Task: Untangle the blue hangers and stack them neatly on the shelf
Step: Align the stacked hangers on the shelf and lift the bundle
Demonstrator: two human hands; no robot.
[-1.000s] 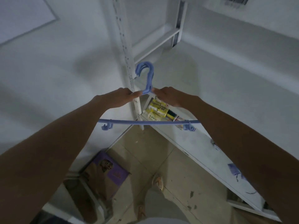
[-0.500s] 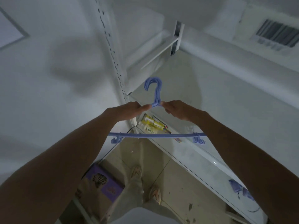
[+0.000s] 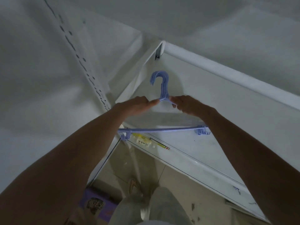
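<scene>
Holding a bundle of blue hangers (image 3: pixel 162 129) by its shoulders, the left hand (image 3: pixel 138 106) and right hand (image 3: pixel 186 104) each close their grip on either side of the neck, just below the stacked hooks (image 3: pixel 159 82). Compared with a second ago, the bundle has risen and advanced: it was in front of the perforated upright (image 3: pixel 84 65) and over the floor, and it is now above the white shelf (image 3: pixel 203 148), hooks pointing toward the back corner. The hooks sit nested and the bottom bars run as one line, so the untangling appears complete for this set. Whether the bundle touches the shelf cannot be told; the left clip end (image 3: pixel 124 134) overhangs the shelf's near corner. Yellow packets (image 3: pixel 142 140) lie on a lower level. Judged remaining: lowering and releasing the bundle squarely onto the shelf.
</scene>
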